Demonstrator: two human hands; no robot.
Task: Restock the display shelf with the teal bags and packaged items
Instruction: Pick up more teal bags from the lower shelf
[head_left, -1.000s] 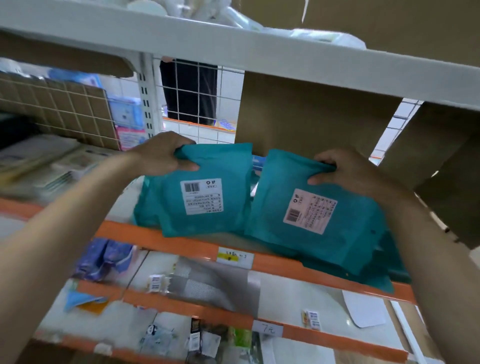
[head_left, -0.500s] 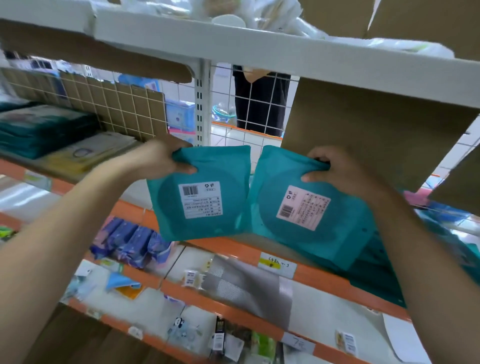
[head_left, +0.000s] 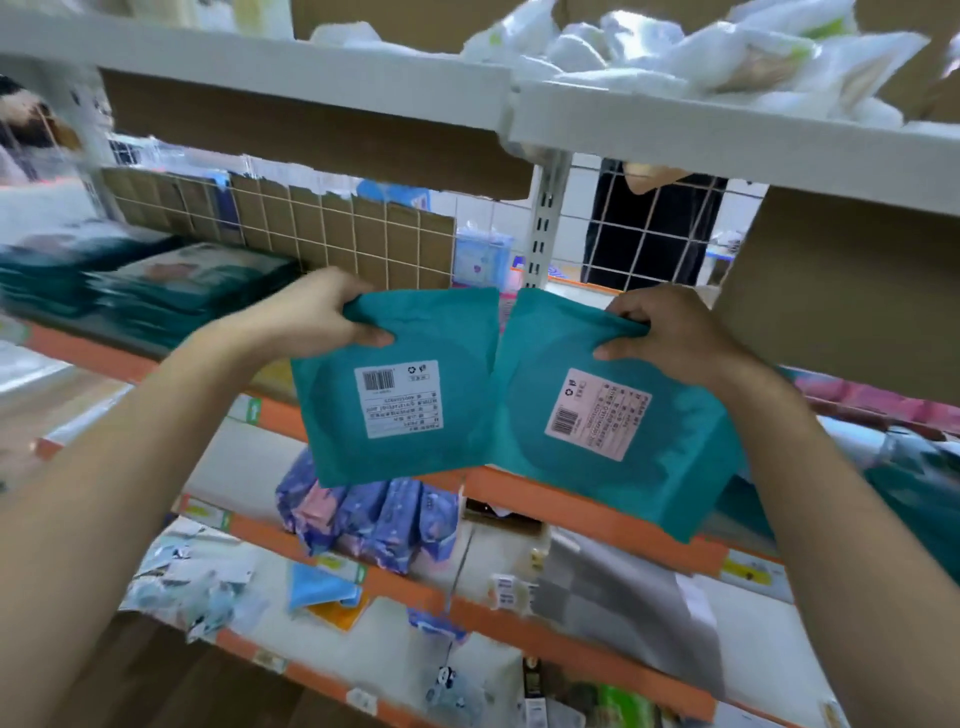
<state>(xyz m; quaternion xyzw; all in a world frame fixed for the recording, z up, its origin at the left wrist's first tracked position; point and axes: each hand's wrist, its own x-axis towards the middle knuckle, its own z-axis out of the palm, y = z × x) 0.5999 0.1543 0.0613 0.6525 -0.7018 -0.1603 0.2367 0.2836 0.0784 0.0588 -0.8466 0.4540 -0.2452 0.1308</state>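
The left hand pinches the left teal bag by its top edge. The right hand pinches the right teal bag at its 3 o'clock, with their edges meeting above the orange shelf rail. A white barcode label and a pinkish barcode label carry print too small to read.

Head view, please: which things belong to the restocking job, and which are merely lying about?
Job: left teal bag, held by left hand; right teal bag, held by right hand; display shelf.
Lying about: purple packets below; white packs above; blue pouch.
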